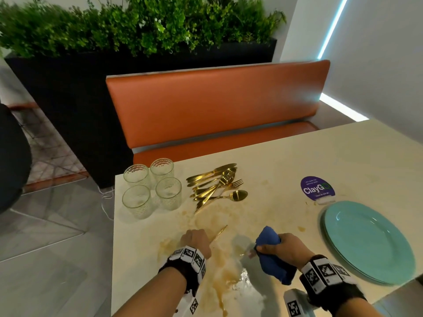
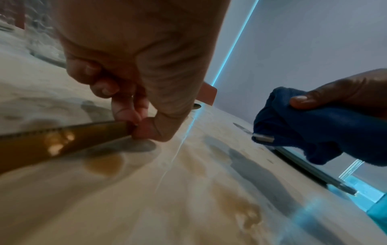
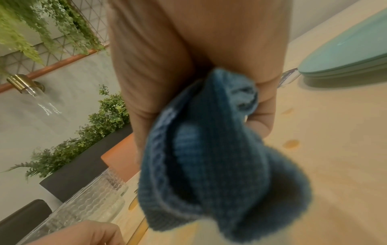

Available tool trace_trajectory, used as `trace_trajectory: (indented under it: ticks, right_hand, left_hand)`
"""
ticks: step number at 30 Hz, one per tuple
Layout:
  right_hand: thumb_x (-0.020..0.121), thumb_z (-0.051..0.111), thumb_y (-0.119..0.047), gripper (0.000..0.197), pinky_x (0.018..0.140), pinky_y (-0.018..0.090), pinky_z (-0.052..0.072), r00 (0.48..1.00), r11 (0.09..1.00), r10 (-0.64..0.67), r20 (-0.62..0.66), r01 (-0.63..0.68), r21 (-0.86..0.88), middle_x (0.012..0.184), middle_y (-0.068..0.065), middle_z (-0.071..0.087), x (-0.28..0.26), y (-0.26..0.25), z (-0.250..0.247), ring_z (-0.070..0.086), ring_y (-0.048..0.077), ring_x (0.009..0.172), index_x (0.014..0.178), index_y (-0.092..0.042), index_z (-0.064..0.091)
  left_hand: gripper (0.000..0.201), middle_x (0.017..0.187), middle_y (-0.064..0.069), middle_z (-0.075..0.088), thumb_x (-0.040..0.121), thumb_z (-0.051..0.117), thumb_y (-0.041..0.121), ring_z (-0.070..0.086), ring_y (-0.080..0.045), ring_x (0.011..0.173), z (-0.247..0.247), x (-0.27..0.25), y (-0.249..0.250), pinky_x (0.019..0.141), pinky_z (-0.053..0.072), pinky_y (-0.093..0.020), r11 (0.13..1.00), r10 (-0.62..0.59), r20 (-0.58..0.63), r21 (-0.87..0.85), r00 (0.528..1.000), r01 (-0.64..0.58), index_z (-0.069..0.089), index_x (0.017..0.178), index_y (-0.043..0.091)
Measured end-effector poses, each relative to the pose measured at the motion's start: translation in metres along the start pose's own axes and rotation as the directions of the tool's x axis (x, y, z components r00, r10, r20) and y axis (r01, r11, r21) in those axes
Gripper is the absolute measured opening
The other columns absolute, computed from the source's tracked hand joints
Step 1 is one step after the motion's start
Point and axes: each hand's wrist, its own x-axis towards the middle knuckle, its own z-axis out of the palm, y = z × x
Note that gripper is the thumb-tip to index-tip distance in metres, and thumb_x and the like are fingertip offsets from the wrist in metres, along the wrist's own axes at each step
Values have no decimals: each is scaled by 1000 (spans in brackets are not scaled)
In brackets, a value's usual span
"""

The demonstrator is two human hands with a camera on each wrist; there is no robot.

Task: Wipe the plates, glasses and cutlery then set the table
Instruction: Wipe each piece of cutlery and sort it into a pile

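My left hand point(image 1: 195, 240) pinches one end of a gold knife point(image 1: 219, 234) between thumb and fingers, low over the stained cream table point(image 1: 286, 156). The left wrist view shows the knife point(image 2: 62, 139) and its serrated edge slanting just above the tabletop. My right hand point(image 1: 282, 247) grips a bunched blue cloth point(image 1: 271, 256) to the knife's right, apart from it. Gold cutlery point(image 1: 216, 185) lies piled at the far middle. Several ribbed glasses point(image 1: 150, 187) stand at the far left corner. Stacked teal plates point(image 1: 366, 241) lie at the right.
Brown stains and a wet patch point(image 1: 229, 266) cover the table in front of me. A purple sticker point(image 1: 317, 187) lies beyond the plates. An orange bench point(image 1: 212, 106) runs along the far side, with a black planter point(image 1: 68, 92) behind it. The table's left edge drops to grey floor.
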Motion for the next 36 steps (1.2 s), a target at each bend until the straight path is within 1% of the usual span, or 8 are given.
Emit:
trace_trajectory:
  ticks: [7, 10, 13, 18, 24, 28, 32, 36]
  right_hand:
    - [84, 59, -47, 38, 91, 41, 51, 998, 918, -39, 51, 16, 396, 103, 15, 68, 5, -7, 5, 65, 30, 95, 89, -9, 63]
    - [86, 55, -47, 42, 88, 38, 51, 991, 828, -92, 92, 25, 560, 109, 15, 66, 5, -22, 8, 63, 28, 100, 102, -8, 62]
    - [88, 55, -44, 39, 79, 28, 53, 975, 823, -187, 117, 90, 561, 108, 11, 67, 3, -43, 15, 64, 21, 94, 109, -12, 61]
    - [81, 66, -42, 32, 78, 37, 54, 983, 861, -184, 0, 161, 482, 88, 15, 70, 4, -56, 16, 66, 28, 80, 80, -10, 67]
    - [81, 66, -44, 32, 58, 19, 44, 973, 949, -214, 82, 187, 254, 63, -2, 62, -2, -41, -2, 57, 12, 60, 63, -18, 60]
    - [82, 65, -39, 20, 62, 16, 45, 956, 963, -254, 148, 237, 127, 70, -7, 64, -6, -30, -29, 59, 6, 65, 70, -25, 61]
    - [80, 68, -39, 18, 71, 18, 47, 947, 967, -229, 225, 248, -63, 78, -4, 66, -6, -21, -61, 59, 8, 74, 78, -22, 65]
    - [73, 75, -38, 16, 69, 20, 47, 944, 948, -207, 257, 259, -186, 78, -4, 67, 3, -23, -86, 61, 10, 73, 72, -25, 65]
  left_hand:
    - [32, 120, -5, 63, 86, 63, 25, 58, -22, 112, -36, -8, 3, 94, 46, -29, 936, 111, 79, -342, 991, -78, 65, 114, 9]
    - [15, 111, -2, 64, 87, 65, 21, 57, -19, 109, -58, -19, 13, 102, 42, -36, 736, 259, 54, -658, 964, -160, 65, 101, 16]
    - [10, 90, 0, 62, 87, 62, 12, 56, -14, 89, -68, -28, 31, 87, 46, -29, 545, 321, -46, -808, 946, -224, 61, 81, 20]
    - [17, 75, 1, 56, 88, 60, 9, 49, -13, 74, -77, -33, 48, 64, 41, -23, 339, 244, -60, -930, 968, -143, 57, 75, 18]
    - [15, 73, 7, 53, 88, 62, 11, 42, -6, 66, -79, -25, 49, 59, 33, -20, 320, 179, -59, -940, 982, -115, 56, 77, 20]
    - [16, 92, 2, 62, 81, 72, 13, 56, -12, 95, -85, -24, 47, 84, 44, -27, 375, 200, -58, -918, 978, -131, 61, 93, 14]
    - [111, 144, -1, 39, 64, 85, 18, 36, -23, 134, -101, -15, 28, 111, 33, -47, 557, 232, -170, -784, 958, -274, 13, 148, 29]
    - [44, 126, 5, 52, 85, 59, 49, 32, -19, 124, -116, -22, 19, 106, 24, -41, 858, 478, -174, -118, 861, -500, 51, 127, 40]
